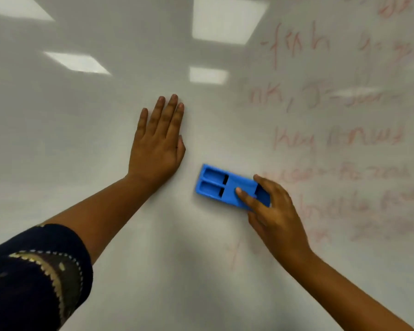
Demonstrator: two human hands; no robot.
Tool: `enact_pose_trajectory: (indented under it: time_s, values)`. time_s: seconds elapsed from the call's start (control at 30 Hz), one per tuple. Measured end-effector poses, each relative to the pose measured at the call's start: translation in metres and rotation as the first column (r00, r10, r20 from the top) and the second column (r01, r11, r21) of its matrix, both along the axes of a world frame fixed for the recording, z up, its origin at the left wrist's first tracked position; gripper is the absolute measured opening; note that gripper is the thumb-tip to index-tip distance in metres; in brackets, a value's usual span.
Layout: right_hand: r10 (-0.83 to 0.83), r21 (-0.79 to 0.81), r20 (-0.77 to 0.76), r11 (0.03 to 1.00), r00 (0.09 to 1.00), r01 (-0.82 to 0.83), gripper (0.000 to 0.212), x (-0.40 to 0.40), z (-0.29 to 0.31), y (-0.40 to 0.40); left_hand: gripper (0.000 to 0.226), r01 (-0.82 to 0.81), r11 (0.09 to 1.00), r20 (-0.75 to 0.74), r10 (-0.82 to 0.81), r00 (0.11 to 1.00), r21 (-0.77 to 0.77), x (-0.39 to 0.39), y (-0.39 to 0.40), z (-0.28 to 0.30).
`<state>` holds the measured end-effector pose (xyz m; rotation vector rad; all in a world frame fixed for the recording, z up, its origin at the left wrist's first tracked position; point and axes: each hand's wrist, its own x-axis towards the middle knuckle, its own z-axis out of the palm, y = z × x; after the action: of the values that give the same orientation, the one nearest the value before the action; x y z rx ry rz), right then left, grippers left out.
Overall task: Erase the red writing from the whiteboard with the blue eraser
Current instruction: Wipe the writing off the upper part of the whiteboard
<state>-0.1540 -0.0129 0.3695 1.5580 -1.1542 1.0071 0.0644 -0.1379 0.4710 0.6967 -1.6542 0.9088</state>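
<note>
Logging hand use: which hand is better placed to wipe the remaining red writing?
Right. The right hand grips the blue eraser beside the red writing; the left hand rests flat on bare whiteboard.

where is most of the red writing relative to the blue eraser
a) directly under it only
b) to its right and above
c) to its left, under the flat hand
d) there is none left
b: the red writing fills the whiteboard right of and above the blue eraser held by the right hand.
</note>
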Motion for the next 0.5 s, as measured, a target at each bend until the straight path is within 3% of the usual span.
enact_pose_trajectory:
  time_s: [0.07,0.1,0.17,0.2,0.3,0.37,0.5]
  values:
    - [0.047,0.092,-0.077,0.995,0.996,-0.040,0.039,-0.002,-0.048,0.003,0.056,0.005,1.000,0.002,-0.005,1.000,-0.003,0.000,-0.001,-0.001]
    - [0.085,0.156,-0.029,0.985,0.996,-0.079,0.029,-0.002,-0.072,0.004,0.056,0.007,1.000,0.001,-0.007,1.000,-0.004,-0.001,-0.001,-0.001]
    - [0.085,0.327,0.165,0.935,0.983,-0.136,0.032,-0.003,-0.123,0.002,0.056,0.001,1.000,-0.003,-0.001,1.000,-0.007,-0.001,-0.001,-0.001]
    - [0.067,0.323,0.188,0.938,0.980,-0.126,0.037,-0.007,-0.146,0.000,0.056,-0.005,1.000,-0.007,0.005,1.000,-0.008,-0.001,-0.001,-0.002]
    - [0.003,0.406,0.093,0.913,0.996,-0.041,0.036,-0.017,-0.154,0.010,0.056,-0.011,1.000,-0.007,0.010,1.000,-0.007,-0.001,-0.001,-0.002]
    - [0.028,0.243,-0.131,0.970,0.991,0.004,0.048,-0.025,-0.133,0.013,0.056,-0.008,1.000,-0.006,0.008,1.000,-0.008,-0.001,0.000,-0.002]
    - [0.032,-0.020,-0.025,0.999,0.999,-0.032,0.062,-0.040,-0.050,0.008,0.056,-0.010,1.000,-0.001,0.010,1.000,-0.001,-0.001,-0.001,-0.002]
